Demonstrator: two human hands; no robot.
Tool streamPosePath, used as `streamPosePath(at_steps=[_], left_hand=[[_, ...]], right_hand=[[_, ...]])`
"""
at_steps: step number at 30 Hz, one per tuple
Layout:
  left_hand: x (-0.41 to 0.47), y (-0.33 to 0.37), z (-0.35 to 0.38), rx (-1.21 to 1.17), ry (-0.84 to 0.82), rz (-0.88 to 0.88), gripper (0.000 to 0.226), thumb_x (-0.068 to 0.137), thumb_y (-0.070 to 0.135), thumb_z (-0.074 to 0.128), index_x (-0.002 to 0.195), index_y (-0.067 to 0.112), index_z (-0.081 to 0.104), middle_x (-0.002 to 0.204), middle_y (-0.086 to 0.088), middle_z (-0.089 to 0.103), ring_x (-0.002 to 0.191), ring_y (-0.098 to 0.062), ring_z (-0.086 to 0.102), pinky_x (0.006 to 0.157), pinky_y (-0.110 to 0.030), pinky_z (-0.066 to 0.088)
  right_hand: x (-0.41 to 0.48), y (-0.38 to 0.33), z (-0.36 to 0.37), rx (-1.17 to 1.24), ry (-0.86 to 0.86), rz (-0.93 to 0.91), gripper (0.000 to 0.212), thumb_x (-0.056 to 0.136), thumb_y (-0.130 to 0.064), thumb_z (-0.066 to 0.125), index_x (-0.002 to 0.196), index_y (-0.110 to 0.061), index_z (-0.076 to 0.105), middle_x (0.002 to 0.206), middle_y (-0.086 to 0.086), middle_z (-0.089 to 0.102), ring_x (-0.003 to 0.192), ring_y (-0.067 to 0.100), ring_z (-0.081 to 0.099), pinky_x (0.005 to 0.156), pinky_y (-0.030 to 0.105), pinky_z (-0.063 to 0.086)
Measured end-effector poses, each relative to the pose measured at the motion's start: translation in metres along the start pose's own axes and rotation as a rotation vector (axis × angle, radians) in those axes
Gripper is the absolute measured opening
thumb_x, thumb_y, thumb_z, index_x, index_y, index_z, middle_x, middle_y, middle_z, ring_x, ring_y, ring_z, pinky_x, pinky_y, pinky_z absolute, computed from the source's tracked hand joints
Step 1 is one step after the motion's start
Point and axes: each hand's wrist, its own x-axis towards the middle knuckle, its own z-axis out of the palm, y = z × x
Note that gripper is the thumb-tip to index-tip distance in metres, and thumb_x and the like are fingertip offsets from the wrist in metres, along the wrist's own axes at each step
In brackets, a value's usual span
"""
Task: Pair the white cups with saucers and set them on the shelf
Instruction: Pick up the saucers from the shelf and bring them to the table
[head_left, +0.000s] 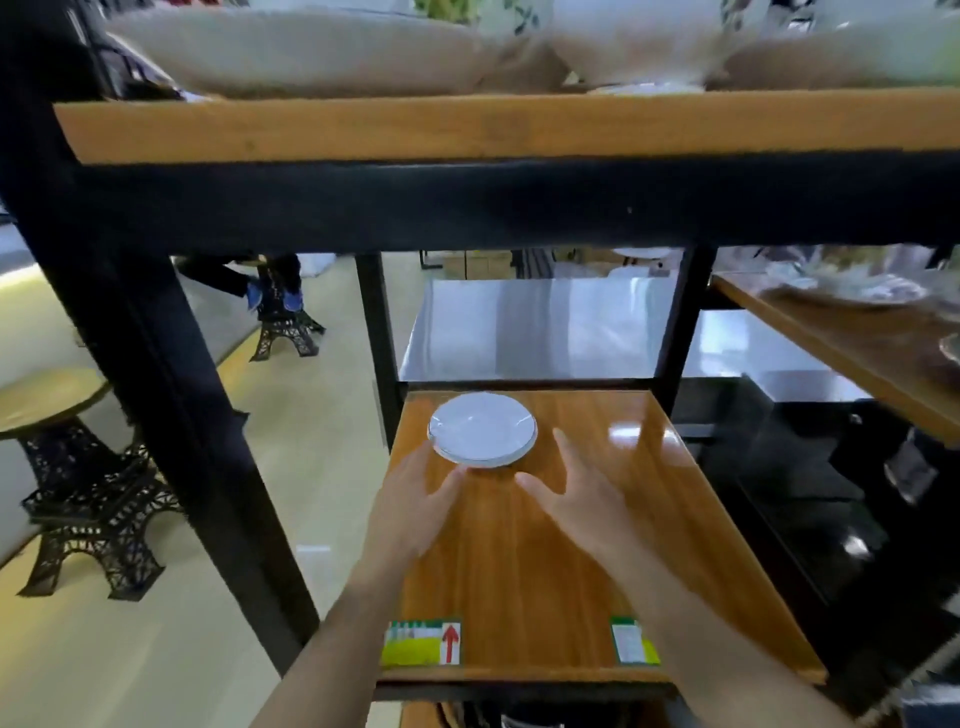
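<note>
A small stack of white saucers lies at the back left of a glossy wooden shelf. My left hand hovers just in front of the stack, fingers spread, its fingertips close to the saucer rim. My right hand is open too, slightly right of the stack and apart from it. Neither hand holds anything. No cup is visible on this shelf.
A higher wooden shelf with large white dishes overhangs close above. Black frame posts flank the shelf. Labels mark its front edge. A side shelf with glassware is at right. Tower-shaped stools stand on the floor at left.
</note>
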Motion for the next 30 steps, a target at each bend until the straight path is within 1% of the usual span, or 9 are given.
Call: streamPosePath(at_steps=[6, 9, 13, 16, 20, 24, 27, 28, 30], left_hand=[[0.051, -0.008, 0.008, -0.026, -0.004, -0.016, 0.053, 0.088, 0.046, 0.051, 0.136, 0.023, 0.044, 0.139, 0.0, 0.052, 0.125, -0.02, 0.047, 0.095, -0.028, 0.035], [0.064, -0.007, 0.02, -0.019, -0.013, -0.039, 0.052, 0.088, 0.037, 0.055, 0.134, 0.017, 0.044, 0.137, -0.004, 0.051, 0.123, -0.022, 0.049, 0.102, -0.039, 0.041], [0.073, -0.008, 0.032, -0.137, -0.068, -0.122, 0.057, 0.084, 0.02, 0.063, 0.136, 0.014, 0.041, 0.138, -0.008, 0.05, 0.123, -0.025, 0.049, 0.103, -0.043, 0.043], [0.077, -0.012, 0.034, -0.282, -0.077, -0.243, 0.059, 0.081, 0.014, 0.068, 0.133, 0.013, 0.041, 0.135, -0.01, 0.053, 0.119, -0.027, 0.052, 0.099, -0.043, 0.047], [0.088, -0.007, 0.026, -0.566, -0.071, -0.503, 0.07, 0.078, 0.014, 0.071, 0.138, 0.009, 0.034, 0.137, -0.012, 0.047, 0.116, -0.031, 0.05, 0.092, -0.042, 0.05], [0.084, 0.0, 0.02, -0.682, -0.081, -0.639, 0.059, 0.076, 0.022, 0.073, 0.126, 0.009, 0.044, 0.121, -0.01, 0.053, 0.096, -0.026, 0.054, 0.072, -0.041, 0.056], [0.069, 0.005, 0.019, -0.694, -0.099, -0.628, 0.056, 0.076, 0.028, 0.073, 0.122, 0.01, 0.048, 0.103, -0.005, 0.057, 0.083, -0.023, 0.057, 0.055, -0.034, 0.055], [0.063, 0.007, 0.018, -0.688, -0.108, -0.61, 0.055, 0.076, 0.031, 0.073, 0.121, 0.011, 0.048, 0.101, -0.004, 0.057, 0.082, -0.022, 0.058, 0.051, -0.032, 0.055], [0.049, 0.015, 0.017, -0.657, -0.12, -0.556, 0.057, 0.077, 0.034, 0.072, 0.123, 0.014, 0.045, 0.109, -0.004, 0.055, 0.083, -0.02, 0.058, 0.043, -0.027, 0.053]], right_hand=[[0.058, -0.012, 0.019, 0.059, 0.018, 0.061, 0.085, 0.074, -0.073, 0.046, 0.144, -0.03, 0.022, 0.149, 0.0, 0.038, 0.132, 0.025, 0.039, 0.101, 0.044, 0.037], [0.078, -0.013, 0.03, 0.066, -0.005, 0.129, 0.085, 0.076, -0.069, 0.049, 0.142, -0.021, 0.026, 0.147, 0.004, 0.039, 0.132, 0.028, 0.038, 0.105, 0.047, 0.031], [0.093, -0.006, 0.039, -0.019, -0.076, 0.205, 0.077, 0.078, -0.062, 0.052, 0.136, -0.014, 0.037, 0.144, 0.008, 0.038, 0.133, 0.029, 0.031, 0.109, 0.05, 0.021], [0.096, -0.007, 0.041, 0.007, -0.105, 0.212, 0.072, 0.077, -0.056, 0.058, 0.132, -0.013, 0.042, 0.142, 0.007, 0.037, 0.132, 0.027, 0.028, 0.108, 0.047, 0.017], [0.091, -0.009, 0.039, 0.119, -0.085, 0.241, 0.077, 0.071, -0.048, 0.07, 0.13, -0.009, 0.042, 0.135, 0.008, 0.042, 0.125, 0.027, 0.036, 0.107, 0.044, 0.027], [0.078, -0.005, 0.033, 0.307, -0.09, 0.239, 0.064, 0.066, -0.035, 0.078, 0.116, -0.012, 0.045, 0.121, 0.005, 0.052, 0.113, 0.024, 0.047, 0.098, 0.044, 0.041], [0.062, -0.003, 0.021, 0.589, -0.153, 0.229, 0.058, 0.069, -0.016, 0.077, 0.11, -0.021, 0.035, 0.116, 0.005, 0.052, 0.098, 0.013, 0.052, 0.072, 0.024, 0.048], [0.056, -0.002, 0.017, 0.659, -0.162, 0.216, 0.059, 0.07, -0.011, 0.075, 0.11, -0.022, 0.034, 0.116, 0.005, 0.052, 0.096, 0.012, 0.053, 0.067, 0.021, 0.047], [0.041, 0.0, 0.01, 0.787, -0.154, 0.207, 0.061, 0.069, -0.006, 0.073, 0.111, -0.024, 0.033, 0.112, 0.003, 0.053, 0.098, 0.016, 0.055, 0.068, 0.024, 0.052]])
